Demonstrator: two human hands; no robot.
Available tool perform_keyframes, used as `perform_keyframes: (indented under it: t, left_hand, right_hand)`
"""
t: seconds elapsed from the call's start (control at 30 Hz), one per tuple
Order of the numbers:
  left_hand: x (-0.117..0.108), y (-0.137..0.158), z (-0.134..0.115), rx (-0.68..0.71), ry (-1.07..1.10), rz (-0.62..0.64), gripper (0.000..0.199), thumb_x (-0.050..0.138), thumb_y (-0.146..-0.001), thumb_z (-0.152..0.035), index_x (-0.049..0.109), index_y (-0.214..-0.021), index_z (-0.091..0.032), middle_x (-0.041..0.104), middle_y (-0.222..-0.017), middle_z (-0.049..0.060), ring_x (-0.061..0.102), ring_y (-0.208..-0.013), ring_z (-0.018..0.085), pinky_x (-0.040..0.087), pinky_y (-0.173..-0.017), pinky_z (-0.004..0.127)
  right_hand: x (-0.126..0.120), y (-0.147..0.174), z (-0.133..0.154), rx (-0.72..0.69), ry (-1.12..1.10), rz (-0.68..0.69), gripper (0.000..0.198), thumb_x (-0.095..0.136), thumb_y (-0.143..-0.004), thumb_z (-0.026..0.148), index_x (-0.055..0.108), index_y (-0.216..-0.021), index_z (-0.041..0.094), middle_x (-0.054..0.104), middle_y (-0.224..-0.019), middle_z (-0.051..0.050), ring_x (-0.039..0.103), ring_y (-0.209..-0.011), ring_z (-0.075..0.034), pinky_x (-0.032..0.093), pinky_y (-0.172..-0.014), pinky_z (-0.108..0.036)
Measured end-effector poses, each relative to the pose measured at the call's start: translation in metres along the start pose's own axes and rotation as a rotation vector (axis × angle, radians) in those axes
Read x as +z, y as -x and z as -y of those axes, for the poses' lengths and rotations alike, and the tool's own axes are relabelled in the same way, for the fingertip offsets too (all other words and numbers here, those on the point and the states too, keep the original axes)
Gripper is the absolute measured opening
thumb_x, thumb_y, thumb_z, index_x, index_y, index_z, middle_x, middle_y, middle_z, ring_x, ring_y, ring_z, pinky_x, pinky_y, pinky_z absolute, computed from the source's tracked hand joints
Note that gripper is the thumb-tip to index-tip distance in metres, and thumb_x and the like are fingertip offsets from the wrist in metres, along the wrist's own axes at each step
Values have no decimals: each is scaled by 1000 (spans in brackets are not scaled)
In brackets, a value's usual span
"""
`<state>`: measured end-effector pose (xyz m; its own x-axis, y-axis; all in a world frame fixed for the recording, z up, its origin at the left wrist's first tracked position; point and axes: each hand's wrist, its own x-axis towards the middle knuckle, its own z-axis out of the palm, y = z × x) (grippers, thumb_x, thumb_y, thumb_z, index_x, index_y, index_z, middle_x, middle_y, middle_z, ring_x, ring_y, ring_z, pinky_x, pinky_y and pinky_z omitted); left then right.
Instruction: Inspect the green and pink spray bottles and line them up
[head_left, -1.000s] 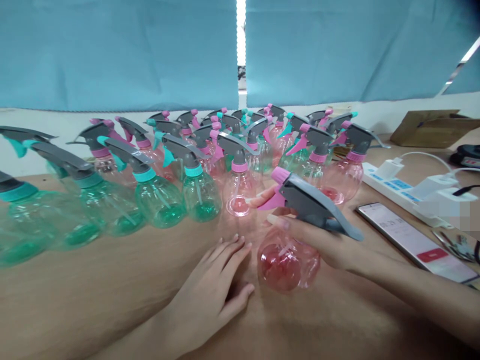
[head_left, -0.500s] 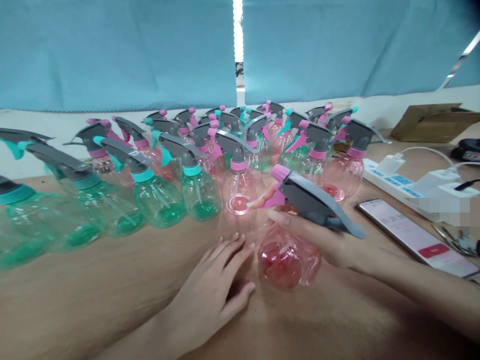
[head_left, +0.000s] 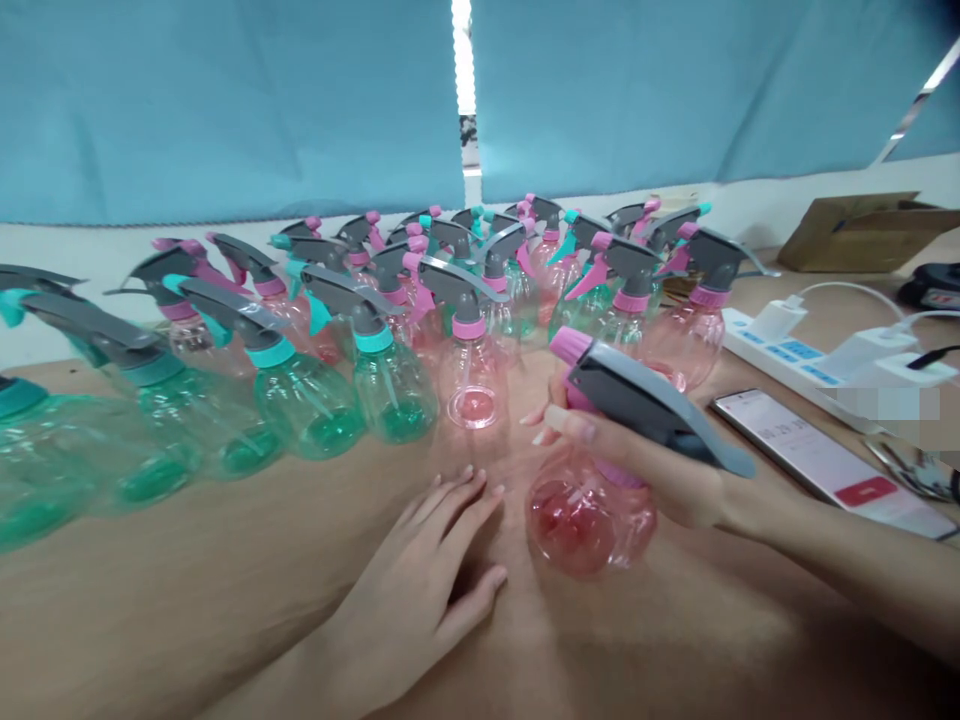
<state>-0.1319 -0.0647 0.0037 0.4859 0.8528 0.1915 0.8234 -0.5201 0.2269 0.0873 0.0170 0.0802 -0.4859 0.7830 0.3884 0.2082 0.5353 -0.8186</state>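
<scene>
My right hand is wrapped around the neck of a pink spray bottle, tilted with its base toward me. Its grey head and pink nozzle point up and to the left; my fingers hide most of the trigger and collar. Flat on the table lies my left hand, fingers stretched and apart, holding nothing. Just beyond it stand a clear pink spray bottle with a pink collar and a green spray bottle with a turquoise collar.
More green bottles line the left side, with several pink and green ones crowded behind. To the right lie a phone showing a timer, a white power strip with plugs, and a cardboard box. Blue curtains hang at the back.
My right fingers have curled in from being stretched along the trigger. The held bottle has shifted slightly to the right. My left hand stays where it was; the view has turned a little.
</scene>
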Motion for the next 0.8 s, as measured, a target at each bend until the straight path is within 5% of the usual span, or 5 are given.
perform_keyframes:
  t: [0.3, 0.5, 0.8]
  left_hand:
    - [0, 1, 1, 16, -3, -16, 54, 53, -93, -32, 33, -141, -21, 44, -143, 9, 41, -131, 27, 35, -107, 46]
    - [1, 0, 1, 16, -8, -7, 53, 52, -93, -32, 32, -141, -21, 43, -144, 10, 40, -131, 27, 34, -108, 47]
    - [1, 0, 0, 15, -15, 4, 54, 52, -93, -31, 31, -141, -21, 42, -145, 10, 38, -132, 27, 33, -108, 47]
  right_hand:
    - [4, 2, 2, 42, -79, 8, 28, 58, -85, 47, 60, -70, 24, 59, -63, 1, 61, -63, -16, 53, -61, -29]
    - [5, 0, 10, 94, -196, 16, 12, 62, -83, 35, 64, -87, 24, 69, -88, 0, 68, -84, -17, 54, -80, -29]
    - [5, -2, 10, 28, -184, 44, 17, 57, -87, 26, 65, -102, 24, 70, -98, -2, 68, -87, -16, 53, -81, -30]
